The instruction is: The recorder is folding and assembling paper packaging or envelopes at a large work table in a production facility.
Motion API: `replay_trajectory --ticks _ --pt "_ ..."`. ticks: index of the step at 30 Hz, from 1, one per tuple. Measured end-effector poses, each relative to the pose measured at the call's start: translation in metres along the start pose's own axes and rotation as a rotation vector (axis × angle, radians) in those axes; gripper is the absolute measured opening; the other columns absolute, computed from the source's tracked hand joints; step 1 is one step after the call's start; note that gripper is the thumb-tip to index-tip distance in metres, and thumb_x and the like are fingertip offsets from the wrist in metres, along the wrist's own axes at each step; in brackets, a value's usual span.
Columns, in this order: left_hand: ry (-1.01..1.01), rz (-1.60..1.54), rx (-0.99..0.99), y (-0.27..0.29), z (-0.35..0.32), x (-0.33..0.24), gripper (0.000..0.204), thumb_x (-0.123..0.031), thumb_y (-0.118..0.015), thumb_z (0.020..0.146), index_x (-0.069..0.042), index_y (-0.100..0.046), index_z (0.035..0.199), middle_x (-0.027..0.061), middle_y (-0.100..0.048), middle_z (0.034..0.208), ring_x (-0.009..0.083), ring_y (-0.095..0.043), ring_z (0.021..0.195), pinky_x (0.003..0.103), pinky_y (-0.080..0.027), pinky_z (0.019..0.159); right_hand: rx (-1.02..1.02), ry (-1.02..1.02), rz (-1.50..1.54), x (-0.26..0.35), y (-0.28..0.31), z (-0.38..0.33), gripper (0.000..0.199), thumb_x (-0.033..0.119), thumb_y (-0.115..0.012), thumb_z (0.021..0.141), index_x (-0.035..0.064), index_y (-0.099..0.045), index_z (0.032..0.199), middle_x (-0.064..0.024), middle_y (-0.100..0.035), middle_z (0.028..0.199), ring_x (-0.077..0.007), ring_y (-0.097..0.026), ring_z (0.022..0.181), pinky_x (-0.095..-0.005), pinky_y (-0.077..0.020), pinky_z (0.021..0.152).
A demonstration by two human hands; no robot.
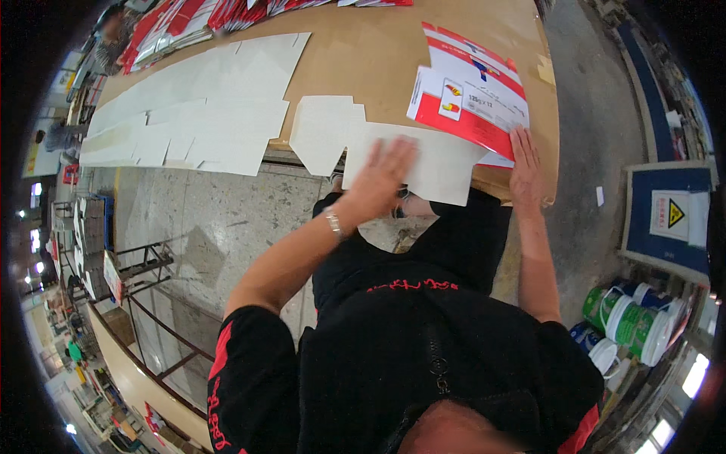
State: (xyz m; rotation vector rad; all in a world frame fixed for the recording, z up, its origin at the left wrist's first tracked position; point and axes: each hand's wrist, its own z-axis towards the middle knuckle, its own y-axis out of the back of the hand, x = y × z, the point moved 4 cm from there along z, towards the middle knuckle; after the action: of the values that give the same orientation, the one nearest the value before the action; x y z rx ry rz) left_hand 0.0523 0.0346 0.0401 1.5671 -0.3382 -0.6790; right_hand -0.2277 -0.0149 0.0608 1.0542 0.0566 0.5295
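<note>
While the left hand (382, 178) lies flat on a pale, unprinted carton blank (423, 163), its fingers are spread apart and pressed down rather than clamped on anything, which looks like a way of pinning the sheet so it cannot slide. That blank sits at the near edge of the brown bench (378, 53) and overhangs it slightly toward the person's body, white side up. The right hand (525, 163) rests just beside it, fingers straight and close together, laid along the near right corner of a red-and-white printed carton sheet (469, 94); the palm seems to hold that sheet square against the bench edge, though whether the fingertips sit on the print or on the board beneath is hard to tell at this angle. The printed sheet overlaps the far right corner of the pale blank, so the two are touching. Farther left on the bench, well apart from both hands, lies a fan of more white die-cut blanks (204, 106), and along the far edge a row of red printed sheets (189, 19). On the floor at the person's right stand green-and-white plastic buckets (635, 321).
</note>
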Motion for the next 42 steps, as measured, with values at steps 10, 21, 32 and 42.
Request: replay_trajectory --ticks 10,21,32,42 --pt "0.2 -0.583 -0.421 0.023 -0.026 0.102 0.023 -0.005 -0.07 0.071 -0.002 -0.068 0.093 0.0104 -0.061 0.094 0.0274 -0.06 0.084 0.037 -0.05 0.072 0.073 -0.19 0.222 -0.011 -0.009 -0.004 0.056 -0.004 -0.041 0.089 0.0107 -0.039 0.143 -0.0121 -0.044 0.143 -0.0305 -0.044 0.131 -0.0396 -0.0369 0.108" --pt "0.309 -0.011 -0.372 0.006 0.021 0.084 0.052 -0.031 -0.061 0.088 -0.011 -0.049 0.134 0.0113 -0.046 0.135 0.0345 -0.036 0.129 0.053 -0.027 0.104 0.284 0.098 -0.037 0.044 -0.023 0.007 0.06 0.026 -0.056 0.089 0.0178 -0.036 0.145 -0.0091 -0.031 0.151 -0.0325 -0.028 0.139 -0.0531 -0.0221 0.112" --pt "0.232 0.256 -0.151 0.056 -0.054 0.104 0.097 -0.032 -0.078 0.067 -0.011 -0.027 0.147 0.0057 -0.058 0.124 0.0269 -0.039 0.132 0.059 -0.012 0.113 0.326 0.248 -0.03 0.099 -0.043 0.011 0.07 0.05 -0.059 0.084 0.0212 -0.038 0.143 -0.0064 -0.035 0.149 -0.0308 -0.031 0.137 -0.0588 -0.0215 0.109" --pt "0.522 -1.105 -1.113 0.012 -0.031 0.142 0.07 -0.018 -0.076 0.081 -0.001 -0.037 0.137 0.0134 -0.059 0.119 0.0227 -0.056 0.108 0.037 -0.043 0.094 0.354 0.172 0.012 0.103 -0.039 0.007 0.068 0.043 -0.061 0.085 0.0213 -0.037 0.145 -0.0066 -0.032 0.151 -0.03 -0.027 0.14 -0.0578 -0.016 0.112"
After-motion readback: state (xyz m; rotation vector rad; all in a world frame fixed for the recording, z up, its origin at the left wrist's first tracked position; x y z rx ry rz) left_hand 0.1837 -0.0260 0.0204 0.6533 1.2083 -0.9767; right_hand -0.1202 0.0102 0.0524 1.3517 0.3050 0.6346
